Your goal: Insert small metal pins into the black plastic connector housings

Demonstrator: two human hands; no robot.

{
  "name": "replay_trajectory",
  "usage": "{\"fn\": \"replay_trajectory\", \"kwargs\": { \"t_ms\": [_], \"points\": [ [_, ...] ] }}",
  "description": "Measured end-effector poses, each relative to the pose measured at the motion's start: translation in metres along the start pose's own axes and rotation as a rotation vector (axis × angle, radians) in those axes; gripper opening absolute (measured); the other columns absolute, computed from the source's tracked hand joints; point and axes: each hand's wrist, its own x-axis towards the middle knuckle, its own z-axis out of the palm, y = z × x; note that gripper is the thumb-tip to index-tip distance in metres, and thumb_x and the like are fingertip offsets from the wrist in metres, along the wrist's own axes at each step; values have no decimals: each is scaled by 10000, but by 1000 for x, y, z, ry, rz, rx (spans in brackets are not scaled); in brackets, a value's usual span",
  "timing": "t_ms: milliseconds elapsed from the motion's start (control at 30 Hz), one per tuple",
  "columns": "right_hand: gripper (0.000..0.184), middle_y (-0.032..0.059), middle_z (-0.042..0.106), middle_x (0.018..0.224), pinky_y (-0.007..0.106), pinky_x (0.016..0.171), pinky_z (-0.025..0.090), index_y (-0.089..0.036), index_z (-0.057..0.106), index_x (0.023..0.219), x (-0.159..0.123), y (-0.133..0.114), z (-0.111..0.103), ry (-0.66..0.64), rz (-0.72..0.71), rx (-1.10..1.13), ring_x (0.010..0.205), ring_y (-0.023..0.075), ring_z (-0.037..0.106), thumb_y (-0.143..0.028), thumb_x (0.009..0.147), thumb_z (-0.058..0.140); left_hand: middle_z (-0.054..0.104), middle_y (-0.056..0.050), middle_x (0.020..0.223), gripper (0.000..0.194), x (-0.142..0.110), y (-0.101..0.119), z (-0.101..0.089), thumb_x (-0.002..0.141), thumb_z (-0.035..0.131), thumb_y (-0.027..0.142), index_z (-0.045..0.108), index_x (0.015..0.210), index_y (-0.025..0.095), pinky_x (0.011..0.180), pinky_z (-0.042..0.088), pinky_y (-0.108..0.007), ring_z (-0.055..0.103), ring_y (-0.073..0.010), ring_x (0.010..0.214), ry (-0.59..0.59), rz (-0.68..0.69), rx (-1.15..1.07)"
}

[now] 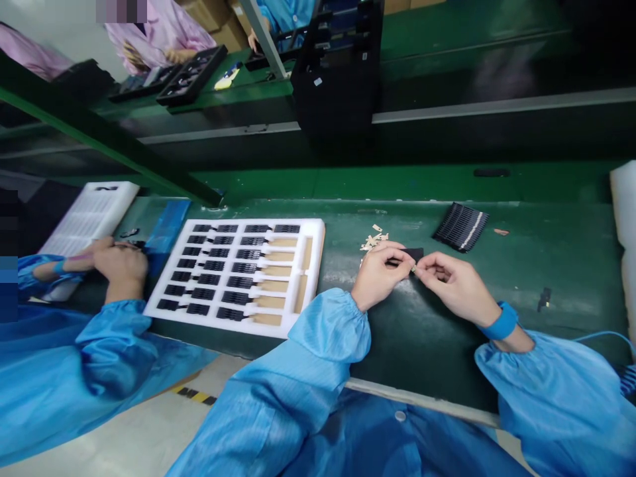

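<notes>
Blue cuffs (358,310) gathered at both wrists, bare hands close together above the green surface (546,252). Left hand (380,277) curled, fingers closed around one end of a small black piece (413,254). Right hand (460,288) narrowed to a fine pinch at the other end, beside a tiny pale tab (412,269) on the piece's lower edge, the two hands almost touching. Just beyond the left hand, a loose heap of small tan strips (372,238) lying unordered on the surface. Farther right, a stack of black strips (460,226) crossed by a pale band, with a lone tan scrap (501,232) just beside it and a small dark part (544,299) lying apart nearer the right wrist. Around that wrist, a blue strap (503,322).

To the left, a white foam tray (223,326) with paired black pieces in rows and tan strips alongside, every visible slot apparently filled: seemingly a finished batch. Tan heap and black stack apparently still to be used, as far as the view shows. Past the tray, a co-worker's hands (119,260) together near a second white tray (89,218).
</notes>
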Motion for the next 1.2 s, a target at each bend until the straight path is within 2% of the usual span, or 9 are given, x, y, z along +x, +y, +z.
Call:
{"fn": "replay_trajectory", "kwargs": {
  "t_ms": [167, 333, 567, 800, 1000, 1200],
  "points": [
    [321, 51, 712, 789, 308, 611, 516, -193, 734, 901, -3, 4, 9, 92, -76, 12, 661, 177, 627, -513, 900, 705, 616, -128, 1218, 197, -3, -1, 2, 834, 769, 324, 773, 928, 151, 744, 633, -307, 677, -184, 939, 78, 67, 57],
    [242, 41, 712, 773, 322, 603, 512, -214, 738, 886, -4, 3, 12, 222, -158, -108, 624, 177, 618, -444, 937, 681, 644, -109, 1176, 196, -7, 3, 3, 913, 678, 338, 772, 924, 167, 720, 621, -272, 674, -147, 870, 33, 126, 142],
    [213, 56, 736, 854, 336, 650, 534, -229, 724, 905, -5, -2, 12, 235, -269, -224, 663, 187, 639, -401, 981, 625, 653, -94, 1144, 149, -7, 4, 2, 890, 666, 257, 775, 932, 164, 673, 608, -225, 664, -118, 819, 41, 202, 204],
    [250, 38, 714, 754, 317, 593, 505, -204, 731, 916, -5, 5, 8, 239, -134, -143, 612, 176, 622, -440, 954, 656, 664, -102, 1124, 128, -2, 8, -5, 876, 653, 199, 771, 899, 157, 637, 586, -209, 672, -152, 905, 147, 207, 199],
    [221, 48, 740, 802, 317, 605, 505, -206, 743, 916, -7, 4, 10, 271, -170, -183, 649, 182, 647, -409, 954, 662, 657, -97, 1158, 178, -8, 8, 1, 919, 663, 305, 773, 966, 173, 691, 609, -233, 667, -127, 852, 30, 207, 208],
    [150, 28, 711, 768, 293, 573, 476, -207, 726, 898, -8, -4, 14, 307, -293, -265, 585, 144, 581, -321, 965, 655, 672, -83, 1103, 134, -9, 6, 6, 903, 649, 222, 766, 932, 163, 682, 612, -206, 669, -100, 807, 50, 287, 239]
  ]
}}
